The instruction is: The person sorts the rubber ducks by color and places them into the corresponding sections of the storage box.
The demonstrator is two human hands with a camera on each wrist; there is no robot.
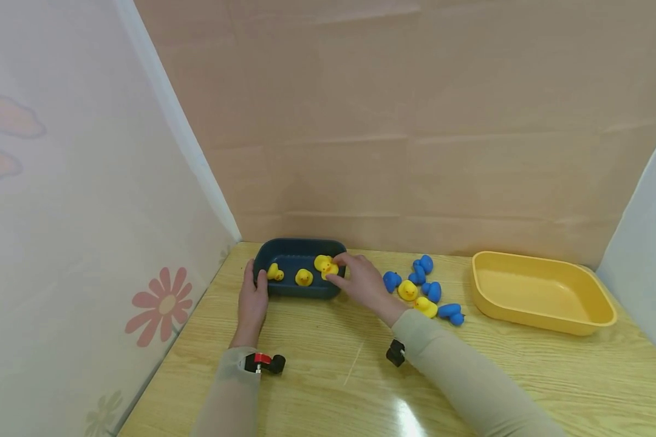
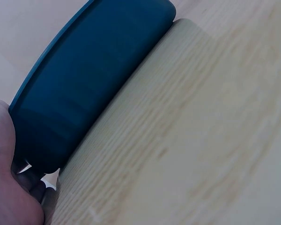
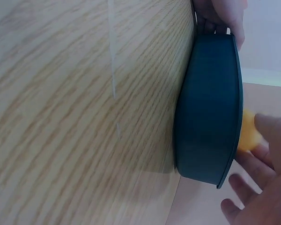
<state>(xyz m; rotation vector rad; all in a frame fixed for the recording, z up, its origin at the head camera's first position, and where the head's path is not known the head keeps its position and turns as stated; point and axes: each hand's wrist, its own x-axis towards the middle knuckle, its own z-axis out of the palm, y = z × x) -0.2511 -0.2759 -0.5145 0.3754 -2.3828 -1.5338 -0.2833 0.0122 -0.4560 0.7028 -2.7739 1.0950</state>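
A dark teal tub (image 1: 295, 291) stands at the back left of the table, seen from its outer side in both wrist views. My left hand (image 1: 252, 300) grips its left end, thumb at the rim and fingers against the outside. Over the tub's right end, my right hand (image 1: 361, 280) pinches a yellow rubber duck (image 1: 330, 271) between thumb and fingers. Another yellow duck (image 1: 321, 261) shows right behind the held one. Inside the tub, one yellow duck (image 1: 275, 272) lies tipped near the left end and a second duck (image 1: 304, 277) sits upright in the middle.
Right of my right hand, several blue ducks (image 1: 432, 291) lie on the wooden table (image 1: 317, 376), with a yellow duck (image 1: 407, 290) and another yellow duck (image 1: 426, 307) among them. A yellow tub (image 1: 541, 321) stands farther right. A paper-covered wall (image 1: 328, 182) rises behind.
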